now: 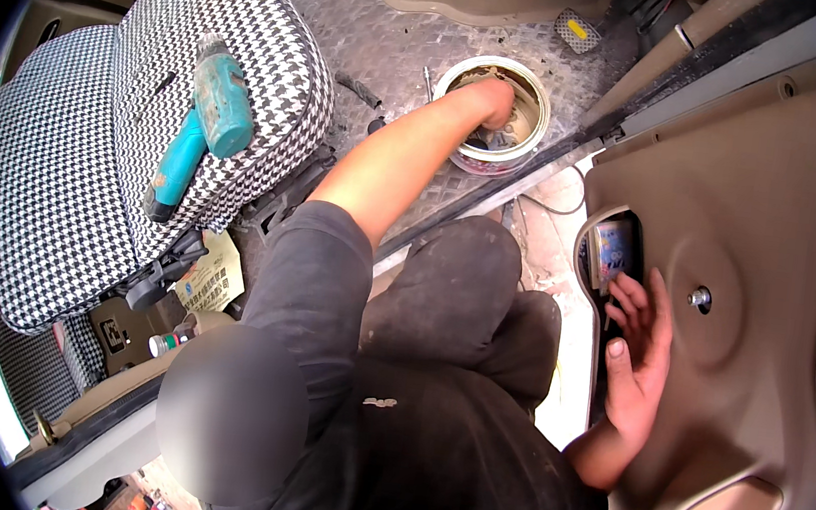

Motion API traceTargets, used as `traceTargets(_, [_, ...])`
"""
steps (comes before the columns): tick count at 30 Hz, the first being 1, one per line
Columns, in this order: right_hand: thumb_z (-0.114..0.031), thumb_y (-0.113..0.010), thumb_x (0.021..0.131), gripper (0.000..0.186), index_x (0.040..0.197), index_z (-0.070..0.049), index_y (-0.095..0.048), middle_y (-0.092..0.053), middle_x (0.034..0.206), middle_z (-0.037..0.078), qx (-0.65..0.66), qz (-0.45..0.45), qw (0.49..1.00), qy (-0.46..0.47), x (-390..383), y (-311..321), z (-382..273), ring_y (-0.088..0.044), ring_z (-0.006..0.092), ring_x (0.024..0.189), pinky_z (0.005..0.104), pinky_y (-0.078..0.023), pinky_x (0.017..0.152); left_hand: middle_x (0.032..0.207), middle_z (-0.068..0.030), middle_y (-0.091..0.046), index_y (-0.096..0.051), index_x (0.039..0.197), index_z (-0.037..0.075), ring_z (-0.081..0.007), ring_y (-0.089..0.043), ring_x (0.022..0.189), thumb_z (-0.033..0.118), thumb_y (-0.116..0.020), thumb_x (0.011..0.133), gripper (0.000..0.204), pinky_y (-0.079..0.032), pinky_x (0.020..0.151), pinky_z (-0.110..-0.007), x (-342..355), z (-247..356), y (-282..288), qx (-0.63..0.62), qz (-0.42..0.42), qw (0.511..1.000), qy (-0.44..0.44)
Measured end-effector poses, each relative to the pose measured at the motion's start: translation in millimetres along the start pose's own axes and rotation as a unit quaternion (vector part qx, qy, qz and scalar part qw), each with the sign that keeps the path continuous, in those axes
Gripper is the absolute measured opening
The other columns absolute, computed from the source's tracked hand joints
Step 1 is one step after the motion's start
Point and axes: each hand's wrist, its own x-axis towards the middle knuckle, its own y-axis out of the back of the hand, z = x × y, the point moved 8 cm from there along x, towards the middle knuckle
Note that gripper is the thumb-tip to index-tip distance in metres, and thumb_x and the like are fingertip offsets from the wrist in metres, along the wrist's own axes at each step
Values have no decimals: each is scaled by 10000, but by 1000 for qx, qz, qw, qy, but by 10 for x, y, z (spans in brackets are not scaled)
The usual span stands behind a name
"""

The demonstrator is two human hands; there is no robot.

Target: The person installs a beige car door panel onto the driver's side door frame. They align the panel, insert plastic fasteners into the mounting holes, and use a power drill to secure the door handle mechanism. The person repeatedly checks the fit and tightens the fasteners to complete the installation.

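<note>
My left arm stretches forward over the metal cab floor [395, 12], and my left hand [494, 102] reaches down into a round tub with a cream rim [544, 109]. Its fingers are hidden inside, among dirty, small dark pieces I cannot make out. To the right, my right hand [641, 350] is open with its fingers apart, beside the pocket of the tan door panel [715, 391]. Its fingertips are close to a small blue-and-white pack [613, 248] in that pocket; whether they touch it I cannot tell.
A teal cordless power tool [224, 105] lies on the black-and-white houndstooth seat [45, 173] at left. Below the seat hang a yellow printed sheet [213, 273] and a bottle with a green cap [165, 341]. A pedal [576, 32] is at the far right, and the door sill [479, 208] runs diagonally.
</note>
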Motion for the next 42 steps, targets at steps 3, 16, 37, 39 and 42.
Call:
traceTargets(3, [-224, -694, 982, 808, 1604, 31, -246, -513, 1469, 233, -2, -8, 1000, 3, -1, 2, 8, -520, 321, 1356, 426, -393, 1127, 1085, -269, -731, -787, 963, -36, -379, -721, 1053, 32, -690, 720, 271, -585, 879, -426, 198, -137, -96, 22, -7, 1000, 14])
traceTargets(16, [-129, -689, 976, 777, 1598, 33, -253, -518, 1451, 242, 9, -3, 1000, 11, -8, 6, 12, -525, 302, 1343, 422, -403, 1128, 1175, -224, -729, -799, 1036, 41, -375, -694, 1149, 19, -748, 719, 321, -545, 985, -448, 517, -279, -388, -68, 13, 996, 61])
traceTargets(37, [-77, -679, 970, 745, 1588, 25, -275, -555, 1404, 218, -6, 0, 1000, 2, 4, 10, 58, -546, 268, 1312, 394, -433, 1100, 1122, -200, -751, -804, 1001, 31, -339, -727, 1093, 65, -782, 688, 316, -572, 938, -415, 189, -134, -213, -56, 23, 993, 97])
traceTargets(39, [-91, -681, 974, 754, 1593, 22, -265, -551, 1412, 218, -10, -4, 1000, 1, 16, 22, 43, -543, 268, 1315, 395, -429, 1103, 1159, -188, -748, -799, 1054, 36, -326, -720, 1119, 95, -781, 721, 339, -566, 962, -410, 102, -157, -138, -50, 43, 992, 105])
traceTargets(42, [-93, -680, 979, 680, 1554, 25, -338, -576, 1384, 208, -8, 4, 1000, 16, 5, 31, 31, -567, 253, 1279, 384, -446, 1084, 1183, -180, -744, -767, 1143, 16, -309, -724, 1106, 224, -771, 789, 410, -568, 961, -403, -346, 96, 236, -30, 30, 996, 83])
